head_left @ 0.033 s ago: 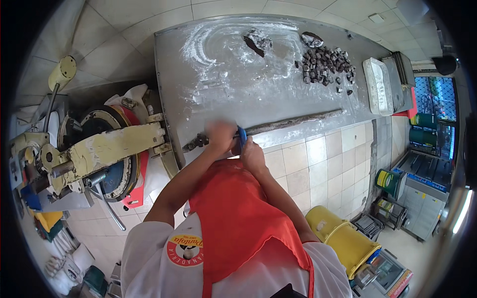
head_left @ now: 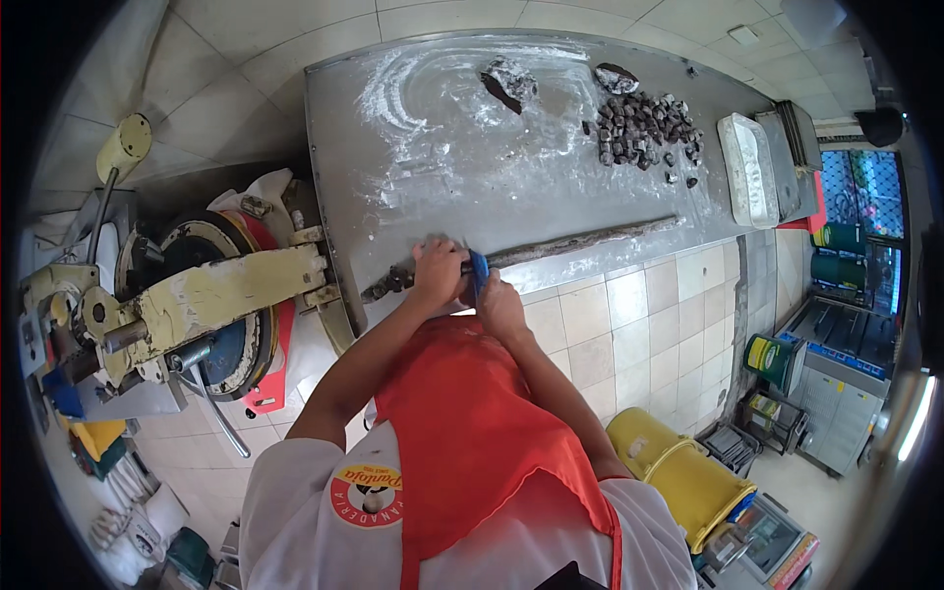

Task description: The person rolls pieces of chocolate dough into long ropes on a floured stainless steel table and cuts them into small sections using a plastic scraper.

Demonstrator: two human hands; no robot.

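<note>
A long, thin rope of dark dough (head_left: 590, 237), dusted with flour, lies along the near side of the metal table. My left hand (head_left: 438, 270) is over its left part, fingers bent round the dough. Just right of those fingers, my right hand (head_left: 501, 305) grips a blue dough scraper (head_left: 479, 265), held upright across the rope. The scraper's lower edge is hidden. Small cut dough pieces (head_left: 396, 278) lie to the left of my left hand, at the rope's end.
Cut dark dough cubes (head_left: 644, 133) are heaped at the table's (head_left: 551, 187) far right, beside a larger floured lump (head_left: 617, 79). Another lump (head_left: 506, 87) lies far middle. A white tray (head_left: 747, 172) occupies the right end. A cream-coloured machine (head_left: 216, 295) stands close on the left.
My left hand looks blurred in the earlier frame and sharp now. It stays at the same place on the dough rope; the scraper has hardly moved.
</note>
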